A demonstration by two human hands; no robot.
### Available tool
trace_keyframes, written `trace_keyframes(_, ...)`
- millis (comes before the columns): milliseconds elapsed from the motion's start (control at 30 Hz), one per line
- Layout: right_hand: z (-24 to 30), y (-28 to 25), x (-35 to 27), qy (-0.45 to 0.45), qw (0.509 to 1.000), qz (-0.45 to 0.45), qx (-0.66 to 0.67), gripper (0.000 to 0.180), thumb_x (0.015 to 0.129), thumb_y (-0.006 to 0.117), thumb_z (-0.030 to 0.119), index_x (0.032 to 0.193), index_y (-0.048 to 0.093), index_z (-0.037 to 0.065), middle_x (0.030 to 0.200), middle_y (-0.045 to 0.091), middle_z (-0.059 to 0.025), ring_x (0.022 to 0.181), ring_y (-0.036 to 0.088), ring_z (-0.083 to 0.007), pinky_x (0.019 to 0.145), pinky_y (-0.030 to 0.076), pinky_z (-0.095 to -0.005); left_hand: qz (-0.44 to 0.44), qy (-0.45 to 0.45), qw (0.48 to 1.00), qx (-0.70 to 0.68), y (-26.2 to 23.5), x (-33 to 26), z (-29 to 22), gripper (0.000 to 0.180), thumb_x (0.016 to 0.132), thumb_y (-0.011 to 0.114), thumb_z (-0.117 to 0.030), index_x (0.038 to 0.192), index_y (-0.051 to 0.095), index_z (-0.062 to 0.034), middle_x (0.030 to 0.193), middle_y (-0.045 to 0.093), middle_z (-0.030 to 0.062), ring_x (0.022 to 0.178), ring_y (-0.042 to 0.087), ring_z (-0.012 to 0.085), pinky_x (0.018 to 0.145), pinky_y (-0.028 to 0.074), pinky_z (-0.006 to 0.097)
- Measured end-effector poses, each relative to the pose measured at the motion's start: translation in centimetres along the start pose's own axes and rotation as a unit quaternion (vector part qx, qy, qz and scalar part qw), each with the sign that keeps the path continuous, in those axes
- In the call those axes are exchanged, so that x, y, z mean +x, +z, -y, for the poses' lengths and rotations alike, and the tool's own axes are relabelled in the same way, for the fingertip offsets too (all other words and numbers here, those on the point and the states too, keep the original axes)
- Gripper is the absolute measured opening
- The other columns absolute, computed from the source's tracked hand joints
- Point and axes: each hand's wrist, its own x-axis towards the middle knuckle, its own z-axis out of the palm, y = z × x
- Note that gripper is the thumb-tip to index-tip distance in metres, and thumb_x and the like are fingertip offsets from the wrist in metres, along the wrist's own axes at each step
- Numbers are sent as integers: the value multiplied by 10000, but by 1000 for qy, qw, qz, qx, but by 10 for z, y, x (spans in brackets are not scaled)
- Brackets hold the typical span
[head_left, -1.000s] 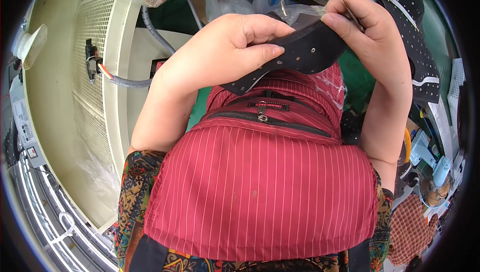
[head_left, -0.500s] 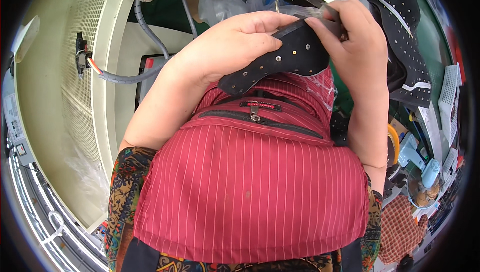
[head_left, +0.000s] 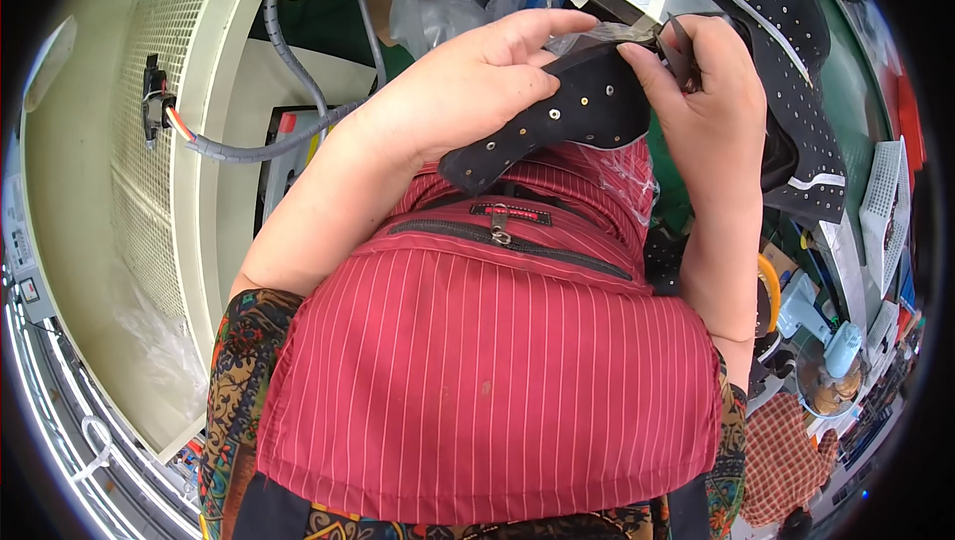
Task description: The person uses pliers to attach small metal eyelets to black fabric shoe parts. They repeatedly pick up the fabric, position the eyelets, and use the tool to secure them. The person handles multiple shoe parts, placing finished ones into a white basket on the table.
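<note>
A black studded piece (head_left: 572,112), soft-looking with a curved outline and several small metal rivets, is held up in front of my body. My left hand (head_left: 477,78) is closed on its upper left edge, with the thumb on the studded face and the index finger stretched along the top. At its upper right corner, my right hand (head_left: 711,83) pinches with thumb and fingers. A dark pointed thing (head_left: 680,48) shows between that thumb and index finger; whether it is a blade or a fold, I cannot make out. A red striped apron (head_left: 487,371) covers my front.
More black studded material (head_left: 786,73) with white strips lies at the right on a green surface. Clear plastic bags (head_left: 433,8) hang at the back. On the left stand a cream metal housing (head_left: 189,202) and a grey cable (head_left: 269,152). A light-blue fan (head_left: 844,346) and another person's checked garment (head_left: 791,460) appear lower right.
My right hand has turned slightly and lowered, and its index finger has moved away from the thumb, exposing the dark pointed thing more. My left hand keeps its hold on the studded piece.
</note>
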Motion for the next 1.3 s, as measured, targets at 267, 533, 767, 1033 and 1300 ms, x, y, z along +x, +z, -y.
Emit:
trace_keyframes(267,-5,1,0,-20,998,38,-36,209,713,729,157,817,584,46,743,578,-81,681,580,-281,577,451,-366,4,10,999,31,0,1,4,581,832,420,63,1395,322,-43,1064,625,118,927,615,122,824,502,233)
trace_keyframes(533,-3,0,0,31,981,132,142,135,719,660,49,796,564,-7,806,611,-131,713,598,-286,619,466,-335,-6,-7,1000,-1,-3,4,7,520,855,434,48,1366,350,4,1105,614,143,965,615,142,847,501,244)
trace_keyframes(767,-4,-19,8,-6,961,164,221,129,743,657,8,820,558,-20,757,569,-43,585,473,-139,561,412,-258,2,10,1000,-23,-4,4,7,456,874,446,32,1327,392,46,1162,590,144,1040,588,149,898,480,251)
trace_keyframes(1033,3,-9,4,-136,979,61,141,172,734,633,-66,742,484,21,854,609,-45,573,395,-80,509,329,-215,-14,-11,1000,-18,-5,6,-6,393,895,472,-6,1285,459,37,1134,608,122,977,615,130,848,504,233)
trace_keyframes(1300,-6,-14,7,-31,939,217,265,197,788,568,-31,687,412,33,932,649,-95,595,387,-29,513,318,-205,-19,-17,999,-29,-5,3,-6,403,889,497,-17,1286,456,41,1108,616,108,947,621,115,809,514,215)
